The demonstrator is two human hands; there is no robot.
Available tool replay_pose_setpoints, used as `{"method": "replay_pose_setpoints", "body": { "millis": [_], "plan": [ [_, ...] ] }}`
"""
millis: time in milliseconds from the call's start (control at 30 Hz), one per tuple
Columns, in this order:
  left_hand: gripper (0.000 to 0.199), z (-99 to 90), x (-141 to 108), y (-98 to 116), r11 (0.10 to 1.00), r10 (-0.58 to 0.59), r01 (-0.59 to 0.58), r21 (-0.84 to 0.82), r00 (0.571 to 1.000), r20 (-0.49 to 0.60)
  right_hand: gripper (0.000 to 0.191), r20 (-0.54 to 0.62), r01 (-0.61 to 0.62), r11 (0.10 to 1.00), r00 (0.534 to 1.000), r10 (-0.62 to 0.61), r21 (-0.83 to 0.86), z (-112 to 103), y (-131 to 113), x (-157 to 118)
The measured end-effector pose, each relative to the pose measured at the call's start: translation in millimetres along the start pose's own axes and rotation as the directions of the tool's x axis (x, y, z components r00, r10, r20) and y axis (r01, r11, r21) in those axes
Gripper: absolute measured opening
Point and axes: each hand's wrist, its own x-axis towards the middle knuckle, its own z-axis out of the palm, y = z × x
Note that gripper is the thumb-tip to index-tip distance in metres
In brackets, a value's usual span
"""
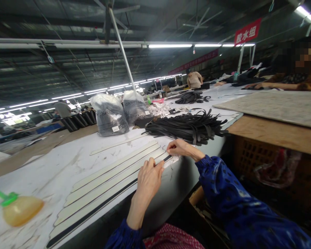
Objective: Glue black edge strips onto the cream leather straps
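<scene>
Several long pale strips [110,175] with dark edges lie side by side on the white-covered table. A black strip [103,204] runs lengthwise along the one nearest the table's edge. My left hand [148,178] rests on the strips toward their right end, its fingers laid across them with nothing in the grasp. Beyond it, my right hand [180,148] has thumb and fingers pinched together at the far end of a pale strip, just above the black strip's end. The fingertips partly hide what they pinch.
A bundle of black straps [184,126] lies behind my hands. Two filled plastic bags [110,114] stand farther back. A squeeze bottle [22,209] of amber liquid lies at the left. At the right are a grey board [277,105], another person's arm [280,85] and an open carton [197,199] below.
</scene>
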Motion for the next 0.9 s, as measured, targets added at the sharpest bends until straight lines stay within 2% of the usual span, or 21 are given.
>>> {"method": "replay_pose_setpoints", "body": {
  "millis": [100,333,733,900],
  "plan": [
    [0.034,0.0,-0.5,0.3,1.000,-0.008,0.008,-0.007,1.000,-0.002,0.027,0.021,0.050,0.998,0.999,-0.050,0.023,-2.6,5.5,0.8],
    [0.034,-2.2,-1.4,1.1,1.000,0.001,-0.001,-0.002,1.000,-0.003,0.025,0.042,-0.005,0.996,0.999,0.009,-0.086,-2.1,1.7,4.7],
    [0.032,0.3,-2.8,-0.9,1.000,0.007,-0.008,-0.011,1.000,-0.012,0.024,0.039,-0.010,0.998,0.999,0.012,-0.062,-2.1,4.1,5.0],
    [0.034,-0.9,-4.2,1.5,0.999,-0.022,0.022,-0.032,1.000,-0.019,0.029,0.050,0.033,0.999,0.998,-0.031,-0.038,-0.4,6.9,0.8]
  ]
}}
